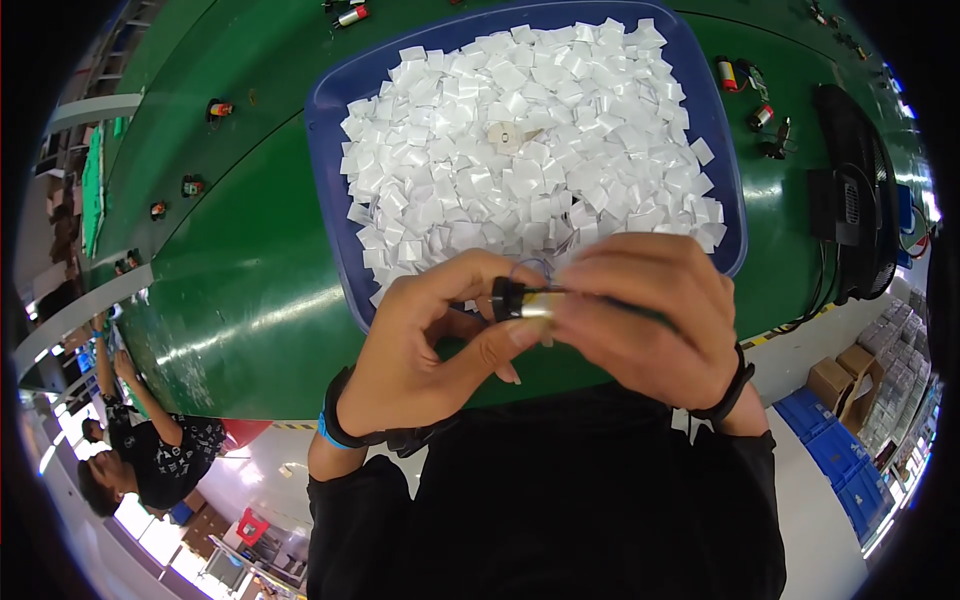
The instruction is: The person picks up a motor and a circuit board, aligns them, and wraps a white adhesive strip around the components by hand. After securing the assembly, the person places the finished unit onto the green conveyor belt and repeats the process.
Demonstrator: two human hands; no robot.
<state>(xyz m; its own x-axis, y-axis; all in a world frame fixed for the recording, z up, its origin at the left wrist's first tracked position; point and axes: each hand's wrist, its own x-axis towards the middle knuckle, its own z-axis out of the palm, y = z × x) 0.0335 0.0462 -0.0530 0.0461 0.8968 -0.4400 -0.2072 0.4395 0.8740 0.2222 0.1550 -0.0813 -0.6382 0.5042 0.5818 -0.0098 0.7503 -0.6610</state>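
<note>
Over the near edge of a blue tub, my left hand (430, 345) pinches a small silver cylinder with a black end cap (537, 305) between thumb and fingers. A thin wire loops up from beside the cap. My right hand (655, 315) is closed around the cylinder's other end, its fingers curled and smeared by motion; they hide that end. Small white square pieces (540, 170) fill the blue tub (732, 160) just beyond both hands. A pale round piece (505, 137) lies on top of them.
The green table (240, 290) holds several small wired cylinders, including a red-and-yellow one (726, 73) at right. A black mesh-backed object (855, 200) stands at the right edge. Blue crates (830, 450) and cardboard boxes (845, 380) are on the floor. Another person (160, 450) works at far left.
</note>
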